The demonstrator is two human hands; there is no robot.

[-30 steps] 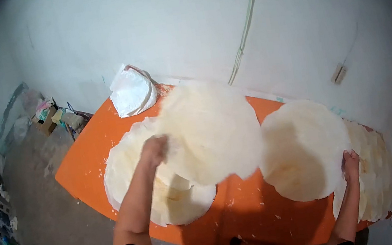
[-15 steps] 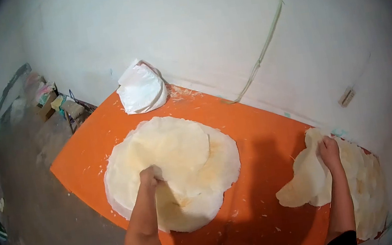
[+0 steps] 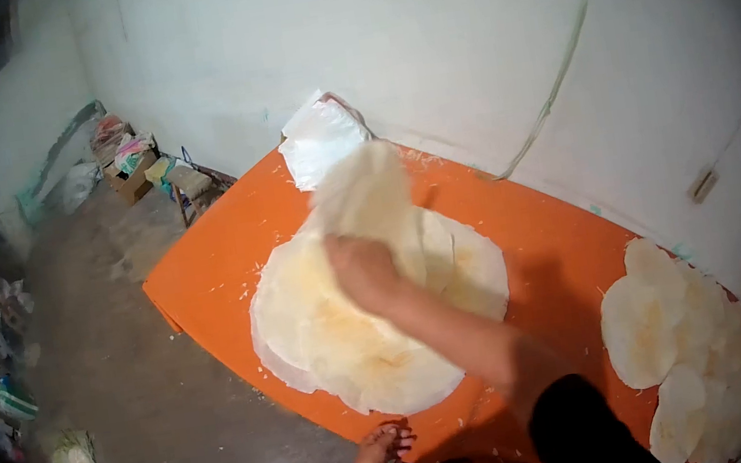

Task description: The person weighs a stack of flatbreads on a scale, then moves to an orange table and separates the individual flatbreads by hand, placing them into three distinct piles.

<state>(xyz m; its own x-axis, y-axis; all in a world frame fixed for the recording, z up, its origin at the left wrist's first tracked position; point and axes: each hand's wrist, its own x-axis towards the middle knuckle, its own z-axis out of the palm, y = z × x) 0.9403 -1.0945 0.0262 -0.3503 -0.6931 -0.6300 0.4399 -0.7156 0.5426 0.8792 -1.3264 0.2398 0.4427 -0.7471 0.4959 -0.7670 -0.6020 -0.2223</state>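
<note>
My right hand [image 3: 362, 269] reaches across my body, closed on a thin, pale, round flatbread [image 3: 364, 185] that is raised and blurred by motion. Under it lies a wide spread of overlapping, cream-coloured flatbreads [image 3: 317, 320] with yellowish patches. My left hand [image 3: 385, 443] hovers by the near table edge, below that spread; its fingers are loosely curled and apart, with nothing seen in them. More flatbreads overlap in a second group [image 3: 641, 336] at the table's right end.
The orange tabletop [image 3: 204, 260] stands against a white wall, where a cable [image 3: 551, 102] hangs. A white plastic bag [image 3: 320, 139] sits at the back edge. Boxes and bags [image 3: 130, 170] clutter the floor at the far left, with a small stool [image 3: 190, 183].
My right hand has swung left from the right-hand group and now carries a flatbread above the main spread. My left hand has left the spread and drawn back to the near edge. The view has shifted.
</note>
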